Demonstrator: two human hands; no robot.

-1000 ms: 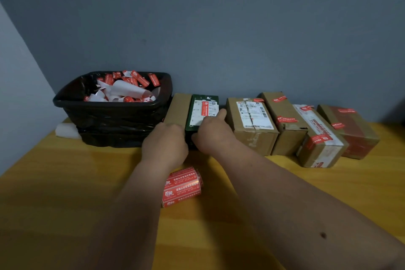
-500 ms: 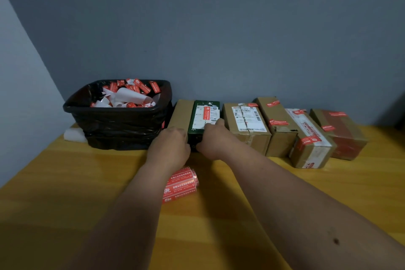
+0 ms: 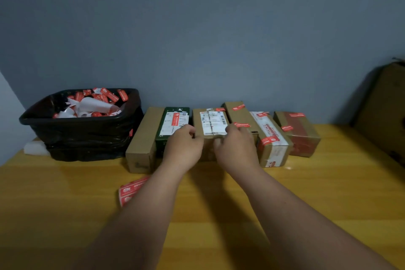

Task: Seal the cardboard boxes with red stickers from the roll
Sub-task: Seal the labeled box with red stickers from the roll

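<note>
Five boxes already show red stickers while your left hand (image 3: 183,147) and right hand (image 3: 235,148), fingers curled, grip the labelled box (image 3: 211,126), leaving the plain box (image 3: 143,138) unsealed.

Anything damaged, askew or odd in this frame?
Yes: the white label on the box both hands reach for is split down its middle. The bin is heaped with sticker scraps. Boxes on the right sit skewed.
</note>
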